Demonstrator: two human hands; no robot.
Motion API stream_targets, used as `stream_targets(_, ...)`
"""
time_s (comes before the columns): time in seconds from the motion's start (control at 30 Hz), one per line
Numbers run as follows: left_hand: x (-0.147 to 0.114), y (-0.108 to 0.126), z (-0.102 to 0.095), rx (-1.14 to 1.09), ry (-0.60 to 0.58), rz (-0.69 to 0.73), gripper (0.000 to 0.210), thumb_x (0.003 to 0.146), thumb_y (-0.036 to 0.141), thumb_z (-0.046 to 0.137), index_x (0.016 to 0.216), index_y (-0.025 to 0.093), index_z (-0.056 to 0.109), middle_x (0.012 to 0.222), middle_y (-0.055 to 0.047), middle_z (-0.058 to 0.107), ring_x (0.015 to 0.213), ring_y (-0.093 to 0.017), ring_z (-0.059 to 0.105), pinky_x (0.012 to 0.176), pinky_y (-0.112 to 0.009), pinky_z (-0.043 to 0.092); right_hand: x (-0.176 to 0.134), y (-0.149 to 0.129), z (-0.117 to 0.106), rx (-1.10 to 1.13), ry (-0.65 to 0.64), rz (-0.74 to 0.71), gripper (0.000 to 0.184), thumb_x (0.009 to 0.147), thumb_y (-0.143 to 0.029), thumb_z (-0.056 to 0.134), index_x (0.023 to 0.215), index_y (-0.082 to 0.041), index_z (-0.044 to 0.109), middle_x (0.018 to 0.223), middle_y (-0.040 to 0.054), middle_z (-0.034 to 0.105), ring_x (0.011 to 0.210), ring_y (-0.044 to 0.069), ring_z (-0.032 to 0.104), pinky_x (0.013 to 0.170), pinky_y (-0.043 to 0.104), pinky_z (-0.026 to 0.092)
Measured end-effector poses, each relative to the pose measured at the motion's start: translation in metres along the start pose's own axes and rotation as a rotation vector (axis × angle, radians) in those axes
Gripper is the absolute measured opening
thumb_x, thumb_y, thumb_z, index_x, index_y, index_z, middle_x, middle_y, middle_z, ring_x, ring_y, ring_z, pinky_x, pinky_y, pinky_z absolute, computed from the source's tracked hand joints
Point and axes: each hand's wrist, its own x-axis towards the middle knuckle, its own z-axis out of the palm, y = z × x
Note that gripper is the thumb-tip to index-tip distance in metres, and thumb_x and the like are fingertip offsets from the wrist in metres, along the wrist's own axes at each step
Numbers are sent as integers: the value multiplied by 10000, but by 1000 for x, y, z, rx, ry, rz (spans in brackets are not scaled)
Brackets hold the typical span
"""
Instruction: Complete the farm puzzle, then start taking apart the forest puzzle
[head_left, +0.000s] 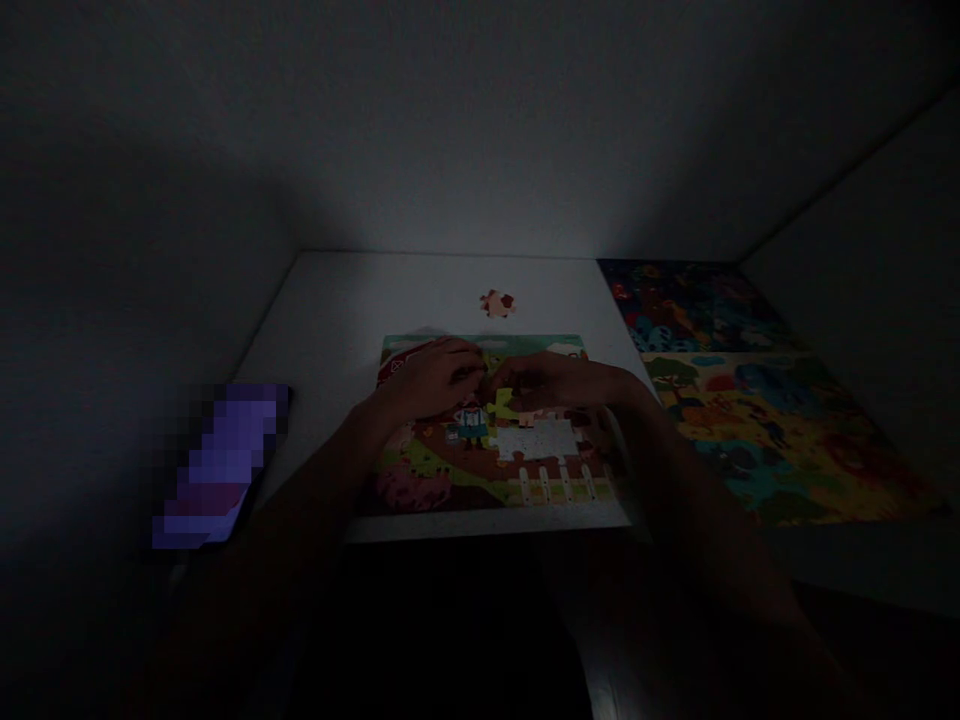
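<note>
A farm-scene jigsaw puzzle [420, 460] lies on the white table in front of me. A gap [536, 440] in its right half shows a bare pale surface. My left hand [442, 380] rests over the upper middle of the puzzle, its fingers slightly bent and apart. Close beside it, my right hand [555, 380] bends over the upper right part with its fingers drawn together and pointing down. Whatever those fingers hold, if anything, is too dark to make out. Beyond the puzzle lies a loose pink and brown puzzle piece [497, 303].
A phone with a lit, blurred screen [221, 460] is at the left table edge. To the right lie a dark blue picture puzzle [697, 305] and a yellow animal-scene puzzle [772, 430]. A pale wall [465, 150] rises behind the table [330, 310]. The light is dim.
</note>
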Motion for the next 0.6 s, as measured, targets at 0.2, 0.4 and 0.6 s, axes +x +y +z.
stream_targets(0.2, -3, -5, 6, 85, -10, -67, 324, 928, 316, 522, 1208, 196, 631, 1372, -98, 542, 1291, -241, 487, 1109, -423, 400, -2, -2, 3, -40, -43, 2, 273, 834, -181, 613, 1105, -187, 645, 1021, 28, 650, 865, 146, 571, 754, 254, 466)
stream_targets(0.4, -6, -6, 7, 142, -87, -140, 464, 928, 353, 525, 1371, 217, 501, 1547, -106, 360, 1434, -272, 325, 1163, -464, 327, -2, -4, 6, -55, -68, 54, 301, 799, -156, 609, 1099, -162, 625, 1038, 44, 632, 864, 147, 567, 741, 247, 462)
stream_targets(0.6, -5, -5, 6, 171, -118, -147, 474, 939, 362, 500, 1387, 209, 484, 1563, -109, 343, 1460, -306, 267, 1185, -501, 276, 0, -8, 8, -45, -132, 62, 264, 790, -158, 606, 1053, -165, 622, 969, 32, 624, 818, 142, 552, 707, 249, 447)
